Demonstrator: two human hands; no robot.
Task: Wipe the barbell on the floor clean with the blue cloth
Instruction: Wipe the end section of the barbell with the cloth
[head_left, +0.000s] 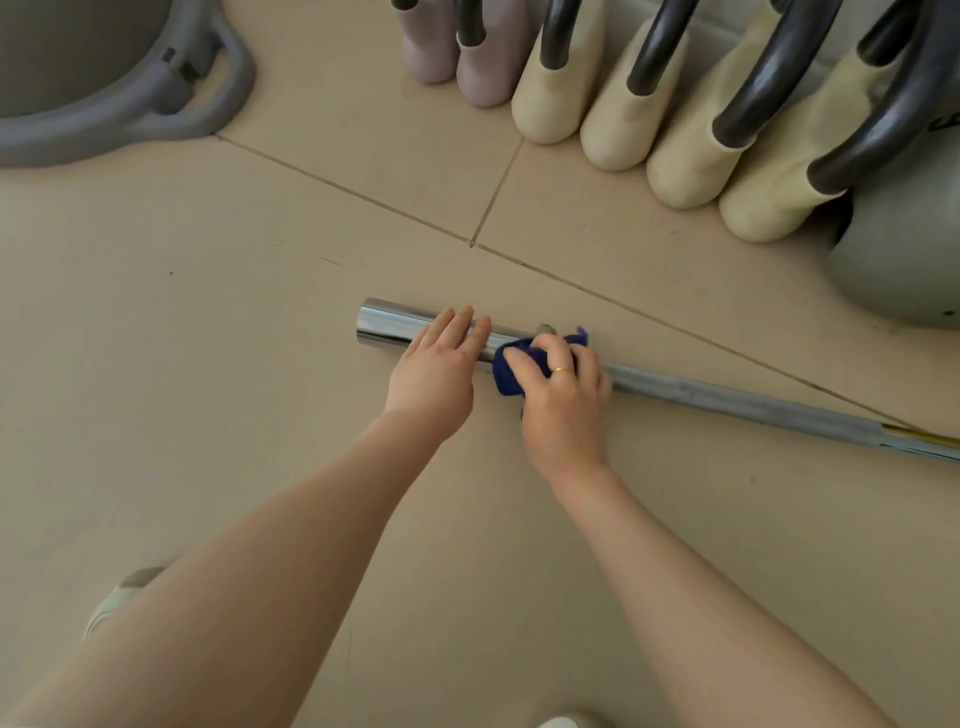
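A metal barbell (727, 397) lies on the beige tiled floor, running from a shiny chrome sleeve at centre to the right edge. My left hand (436, 369) rests flat on the chrome sleeve with straight fingers. Just to its right, my right hand (563, 395) grips a dark blue cloth (511, 371) bunched over the bar where the sleeve meets the grey shaft. The hand and cloth hide that part of the bar.
A row of cream and pink kettlebells (618, 104) with dark handles stands at the back right, beside a large grey one (904, 260). A grey round base with handles (156, 98) sits at the back left. My shoe (122, 597) shows at lower left.
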